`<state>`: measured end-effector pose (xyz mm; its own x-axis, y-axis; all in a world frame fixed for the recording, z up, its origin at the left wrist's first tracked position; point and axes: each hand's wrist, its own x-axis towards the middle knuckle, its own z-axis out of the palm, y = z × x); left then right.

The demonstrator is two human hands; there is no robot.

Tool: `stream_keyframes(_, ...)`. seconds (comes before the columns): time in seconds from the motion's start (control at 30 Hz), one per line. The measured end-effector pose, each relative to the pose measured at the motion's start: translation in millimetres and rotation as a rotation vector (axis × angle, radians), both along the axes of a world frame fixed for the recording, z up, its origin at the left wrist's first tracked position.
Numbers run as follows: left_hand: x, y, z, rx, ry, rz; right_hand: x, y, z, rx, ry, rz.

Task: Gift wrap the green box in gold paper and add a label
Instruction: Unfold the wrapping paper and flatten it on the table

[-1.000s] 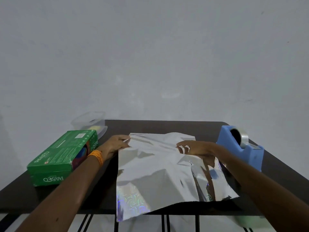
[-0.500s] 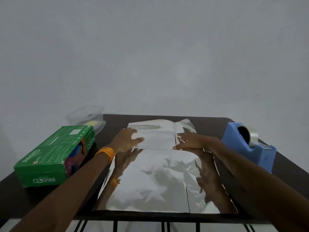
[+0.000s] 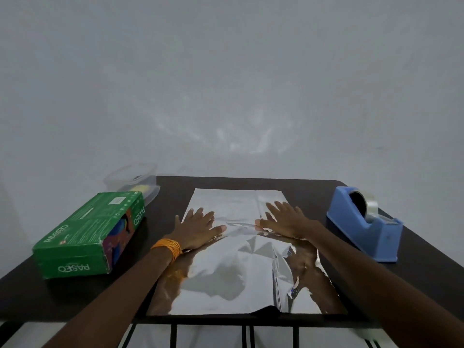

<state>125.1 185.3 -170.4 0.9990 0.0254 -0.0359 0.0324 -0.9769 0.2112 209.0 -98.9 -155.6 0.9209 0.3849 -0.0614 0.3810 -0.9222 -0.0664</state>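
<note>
Head view looks down on a dark worktop (image 3: pixel 313 194) set against a plain grey wall (image 3: pixel 226 84). A sheet of shiny metallic wrapping paper (image 3: pixel 233 280), which reads silver-grey in this light, lies spread across the middle of the worktop. Its near edge reaches the worktop's front edge and its far edge stops short of the back. A long crease runs from front to back through its right part, and both forearms are mirrored in its surface.

The left hand (image 3: pixel 198 229) lies palm down on the paper near its left edge, fingers straight and spread, holding nothing. An orange bangle (image 3: pixel 168 248) sits on that wrist. The right hand (image 3: pixel 286 219) lies flat in the same way on the right part of the sheet, fingers extended, pressing the paper. The two thumbs point toward each other but stay apart.

The green rectangular cardboard box (image 3: pixel 82 237), printed "PASEO", lies on its broad side at the left of the worktop, beside the paper and not touching it, with neither hand on it. Behind it stands a clear plastic lidded container (image 3: pixel 133 179) with something pale yellow inside. At the right stands a blue plastic tape dispenser (image 3: pixel 364 227), loaded with a roll of clear tape (image 3: pixel 369 204), just beside the paper.
</note>
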Motion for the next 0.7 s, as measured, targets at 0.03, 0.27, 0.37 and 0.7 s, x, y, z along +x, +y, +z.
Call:
stream_keyframes(0.03,-2.8,0.5,-0.1,-0.004,-0.014,0.000,0.8,-1.0,0.3,0.007,-0.010,0.007)
stream_keyframes(0.27,-10.8,3.7,4.2,-0.036,-0.056,-0.060,-14.7,2.1,3.3,0.064,0.050,0.070)
stream_keyframes(0.37,-17.3,4.9,0.0,0.035,-0.034,-0.089,-29.3,-2.8,-5.7,0.052,0.013,0.091)
stream_keyframes(0.7,-27.0,17.3,-0.4,0.116,-0.051,-0.134,-41.4,-9.5,-6.7,0.040,-0.036,0.133)
